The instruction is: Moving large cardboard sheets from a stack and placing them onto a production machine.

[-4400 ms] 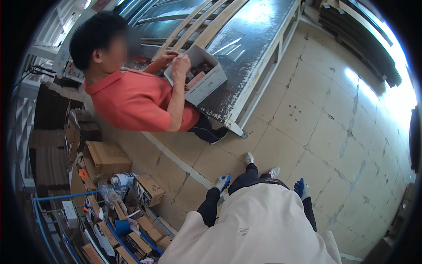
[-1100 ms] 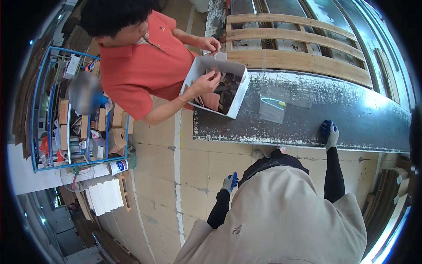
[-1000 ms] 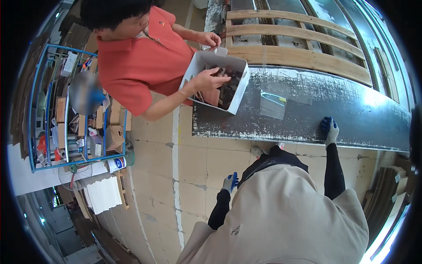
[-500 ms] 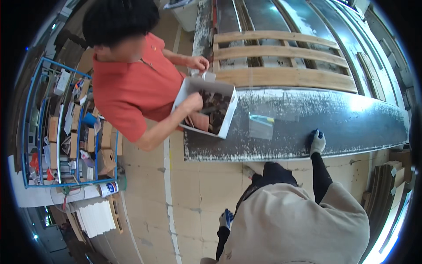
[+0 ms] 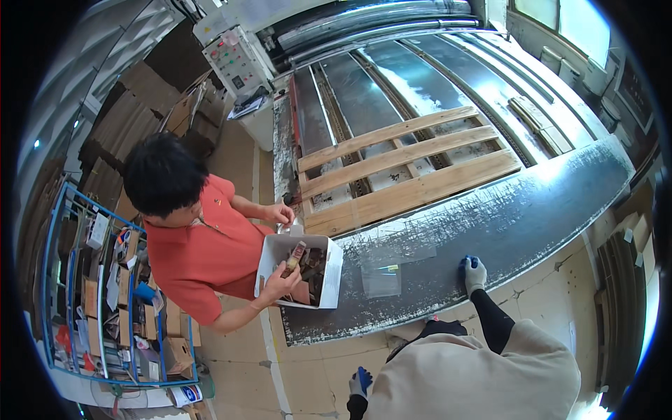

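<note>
My right hand point(image 5: 474, 273), in a grey glove with blue fingers, rests on the dark metal table point(image 5: 448, 283) near its front edge, the fingers curled and nothing visible in them. Down by my side, off the table, hangs my left hand point(image 5: 360, 382) in a matching glove, its fingers curled in; I see nothing in it. Left of my right hand a clear plastic bag point(image 5: 381, 281) lies flat on the table. Across the corner, a person in a red shirt point(image 5: 203, 259) has one hand holding a small brown and reddish piece point(image 5: 294, 259) over a white box point(image 5: 330, 283) of mixed pieces.
A wooden pallet point(image 5: 413, 182) lies on the machine bed behind the table. At the back are a roller point(image 5: 378, 28) and a control panel point(image 5: 234, 63). A blue-framed shelf rack point(image 5: 52, 259) stands at left; stacked cardboard point(image 5: 619, 308) at right.
The view has tilted up and turned, showing more of the machine. The co-worker's hand has lifted a small piece from among the box's contents. My right hand stays on the table.
</note>
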Available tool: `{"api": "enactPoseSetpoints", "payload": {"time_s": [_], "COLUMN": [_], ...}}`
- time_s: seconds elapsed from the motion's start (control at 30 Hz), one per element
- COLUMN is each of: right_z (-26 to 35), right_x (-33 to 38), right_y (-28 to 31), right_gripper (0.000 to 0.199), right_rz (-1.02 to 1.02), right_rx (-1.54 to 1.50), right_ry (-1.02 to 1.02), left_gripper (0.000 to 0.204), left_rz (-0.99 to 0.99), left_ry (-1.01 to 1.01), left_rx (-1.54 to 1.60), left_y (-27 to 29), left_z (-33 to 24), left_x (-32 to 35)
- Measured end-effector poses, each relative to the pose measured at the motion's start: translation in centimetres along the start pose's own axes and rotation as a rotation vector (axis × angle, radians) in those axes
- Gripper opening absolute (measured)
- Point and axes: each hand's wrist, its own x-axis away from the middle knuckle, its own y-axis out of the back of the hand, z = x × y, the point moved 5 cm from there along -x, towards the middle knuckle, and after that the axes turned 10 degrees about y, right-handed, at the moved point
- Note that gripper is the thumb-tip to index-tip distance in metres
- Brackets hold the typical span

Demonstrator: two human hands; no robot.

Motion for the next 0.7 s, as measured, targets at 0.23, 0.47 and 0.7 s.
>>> {"api": "enactPoseSetpoints", "payload": {"time_s": [0.23,0.47,0.7], "right_z": [0.6,-0.2,-0.3], "right_x": [-0.1,-0.3,-0.4], "right_y": [0.5,0.0,-0.2], "right_gripper": [0.023,0.023,0.024], "right_rz": [0.064,0.046,0.05], "right_rx": [0.031,0.002,0.037], "right_ry": [-0.02,-0.01,0.032], "left_gripper": [0.033,0.033,0.034], "left_rz": [-0.021,-0.029,-0.028], "left_ry": [0.128,0.116,0.203], "left_rx": [0.171,-0.059,-0.008], "left_y": [-2.3,-2.9,-3.0], "left_z": [-2.5,2.4,3.8], "left_x": [-0.3,2.5,3.6]}}
